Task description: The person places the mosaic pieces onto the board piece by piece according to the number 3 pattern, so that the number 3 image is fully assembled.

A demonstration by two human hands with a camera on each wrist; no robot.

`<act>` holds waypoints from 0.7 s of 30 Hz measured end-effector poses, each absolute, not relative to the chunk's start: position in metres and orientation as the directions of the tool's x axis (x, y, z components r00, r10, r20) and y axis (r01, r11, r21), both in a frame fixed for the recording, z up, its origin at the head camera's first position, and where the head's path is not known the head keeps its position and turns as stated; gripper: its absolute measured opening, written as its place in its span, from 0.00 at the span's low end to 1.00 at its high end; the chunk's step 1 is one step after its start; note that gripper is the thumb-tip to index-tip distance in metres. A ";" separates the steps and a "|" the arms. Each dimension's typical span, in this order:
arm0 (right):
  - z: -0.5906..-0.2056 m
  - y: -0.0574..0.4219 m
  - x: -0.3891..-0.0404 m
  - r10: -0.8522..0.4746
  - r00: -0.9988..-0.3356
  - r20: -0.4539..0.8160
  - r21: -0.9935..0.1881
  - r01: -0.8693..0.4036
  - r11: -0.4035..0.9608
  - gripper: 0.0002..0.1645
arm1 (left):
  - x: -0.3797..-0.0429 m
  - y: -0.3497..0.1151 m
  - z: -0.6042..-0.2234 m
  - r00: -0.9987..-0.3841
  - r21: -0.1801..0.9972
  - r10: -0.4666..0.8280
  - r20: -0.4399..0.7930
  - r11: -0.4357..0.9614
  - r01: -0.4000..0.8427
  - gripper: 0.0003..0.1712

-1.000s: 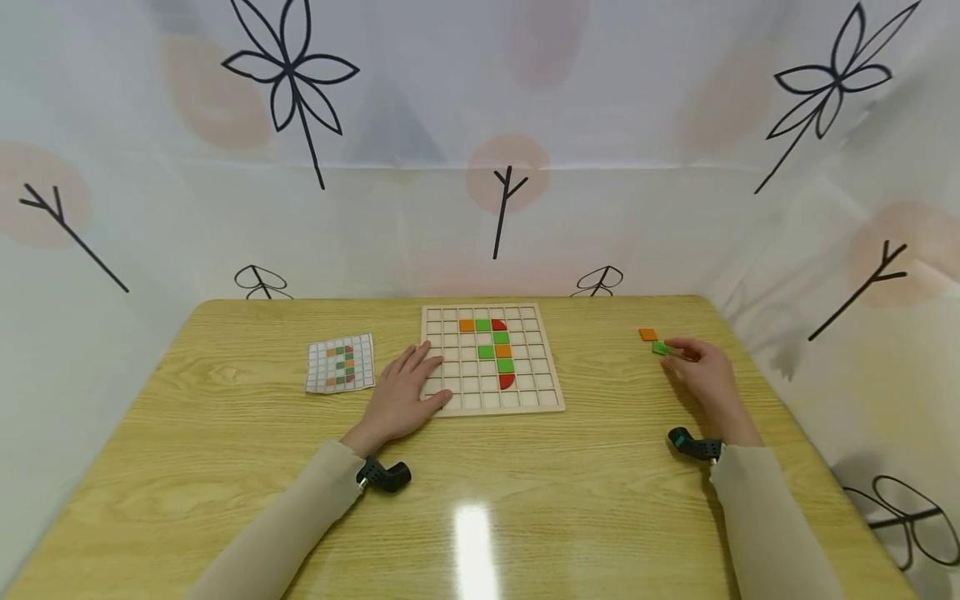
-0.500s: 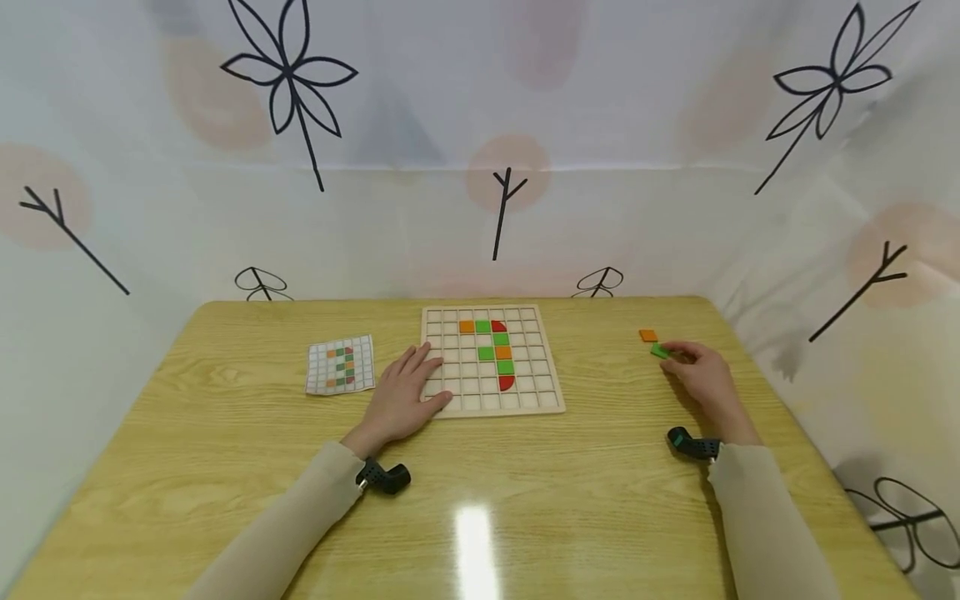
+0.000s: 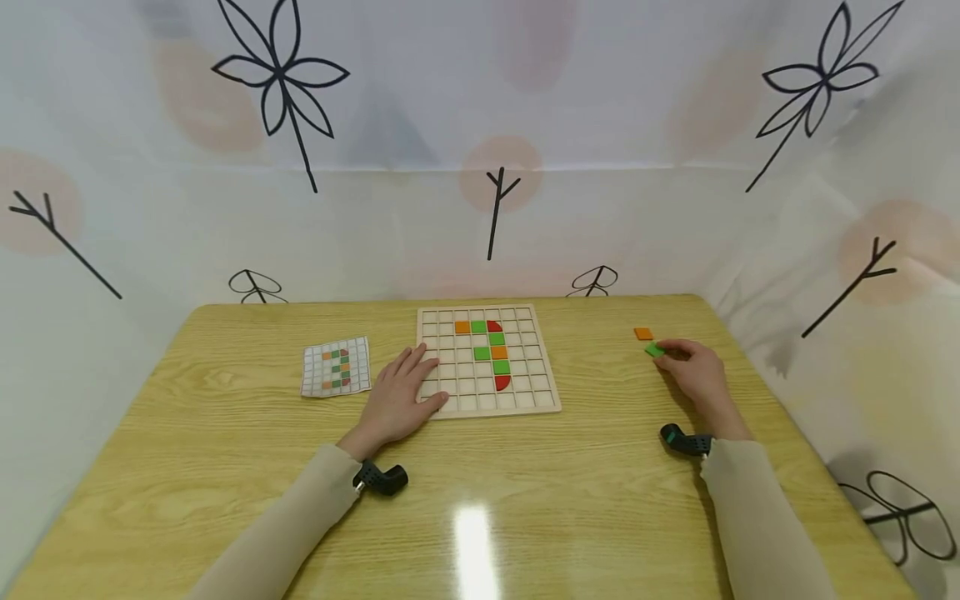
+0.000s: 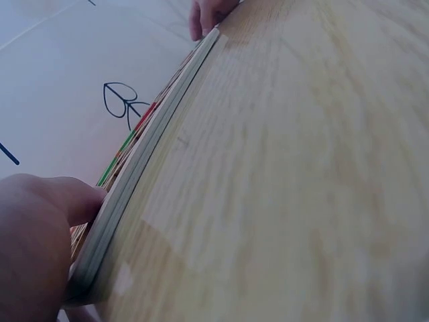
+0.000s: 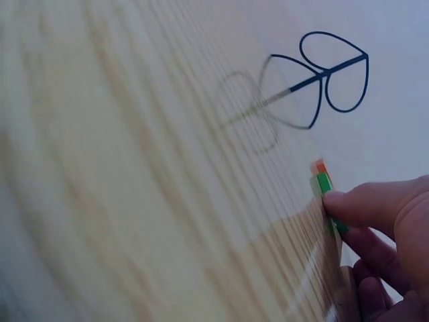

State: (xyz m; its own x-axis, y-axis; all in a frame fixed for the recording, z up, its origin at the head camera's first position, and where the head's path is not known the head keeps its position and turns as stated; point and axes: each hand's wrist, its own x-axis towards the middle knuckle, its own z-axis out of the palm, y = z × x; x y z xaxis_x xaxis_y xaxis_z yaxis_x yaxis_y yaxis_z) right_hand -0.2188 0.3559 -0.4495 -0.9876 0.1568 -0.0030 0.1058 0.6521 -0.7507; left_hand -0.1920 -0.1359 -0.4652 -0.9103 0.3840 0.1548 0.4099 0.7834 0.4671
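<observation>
My left hand (image 3: 397,400) rests with spread fingers on the left edge of a wooden grid board (image 3: 532,400). The thumb lies over the board's rim in the left wrist view. Far to the right, my right hand (image 3: 699,377) pinches a green square tile (image 3: 653,350) between thumb and fingers, low over the table. Just behind that tile lies an orange square tile (image 3: 642,333). Set in the board are several green squares, orange squares (image 3: 462,327) and two red rounded tiles (image 3: 502,382), forming a hooked shape.
A paper card (image 3: 309,383) printed with a grid and coloured shapes lies left of the board. The wooden table (image 3: 600,500) ends at a patterned cloth backdrop (image 3: 420,233) behind and at both sides. Each wrist wears a black camera mount (image 3: 384,479).
The green tile, pinched in my right hand, has shifted slightly left. My left hand stays on the board. The head view has turned a little, moving everything slightly left.
</observation>
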 end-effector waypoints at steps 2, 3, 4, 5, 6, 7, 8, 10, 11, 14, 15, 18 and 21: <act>-0.451 0.357 -0.219 0.156 -0.988 0.005 -0.736 0.102 0.670 0.29 | -0.192 -0.136 -0.465 -0.909 0.466 0.385 0.157 0.783 0.412 0.37; -0.451 0.357 -0.219 0.152 -0.988 0.008 -0.729 0.098 0.677 0.30 | -0.192 -0.136 -0.465 -0.910 0.467 0.385 0.157 0.783 0.412 0.37; -0.452 0.358 -0.219 0.147 -0.989 0.010 -0.724 0.094 0.684 0.30 | -0.192 -0.135 -0.465 -0.910 0.467 0.385 0.156 0.783 0.412 0.37; -0.452 0.359 -0.219 0.139 -0.990 0.014 -0.719 0.087 0.690 0.31 | -0.192 -0.135 -0.465 -0.910 0.466 0.385 0.154 0.784 0.410 0.37; -0.453 0.359 -0.219 0.134 -0.991 0.015 -0.718 0.083 0.691 0.32 | -0.192 -0.135 -0.465 -0.910 0.466 0.386 0.153 0.784 0.411 0.37; -0.453 0.360 -0.219 0.125 -0.992 0.015 -0.716 0.077 0.694 0.33 | -0.192 -0.135 -0.464 -0.909 0.467 0.387 0.153 0.783 0.411 0.38; -0.452 0.360 -0.219 0.119 -0.993 0.012 -0.716 0.075 0.694 0.33 | -0.192 -0.135 -0.464 -0.909 0.469 0.387 0.153 0.782 0.412 0.38; -0.451 0.361 -0.218 0.108 -0.994 0.006 -0.719 0.070 0.692 0.34 | -0.192 -0.135 -0.465 -0.908 0.469 0.389 0.156 0.780 0.415 0.38; -0.451 0.361 -0.217 0.103 -0.995 0.003 -0.718 0.070 0.693 0.34 | -0.192 -0.135 -0.465 -0.907 0.470 0.390 0.157 0.778 0.416 0.38; -0.449 0.361 -0.214 0.093 -0.995 -0.018 -0.736 0.077 0.673 0.34 | -0.192 -0.135 -0.465 -0.906 0.472 0.391 0.161 0.776 0.418 0.38; -0.449 0.361 -0.213 0.093 -0.995 -0.023 -0.743 0.079 0.665 0.34 | -0.193 -0.135 -0.466 -0.905 0.468 0.392 0.164 0.777 0.421 0.38; -0.449 0.361 -0.213 0.095 -0.995 -0.030 -0.763 0.084 0.641 0.34 | -0.194 -0.136 -0.468 -0.905 0.459 0.392 0.168 0.781 0.423 0.37; -0.449 0.360 -0.213 0.099 -0.995 -0.017 -0.753 0.078 0.654 0.34 | -0.194 -0.136 -0.469 -0.905 0.458 0.391 0.170 0.782 0.424 0.37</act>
State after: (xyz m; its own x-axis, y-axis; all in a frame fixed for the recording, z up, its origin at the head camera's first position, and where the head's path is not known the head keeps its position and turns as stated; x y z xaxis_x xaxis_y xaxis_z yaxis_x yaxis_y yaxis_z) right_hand -0.2130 0.3603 -0.4492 -0.9950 0.0989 -0.0170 0.0778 0.6537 -0.7528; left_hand -0.1938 -0.1360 -0.4687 -0.9046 0.3912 0.1695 0.4238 0.7816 0.4578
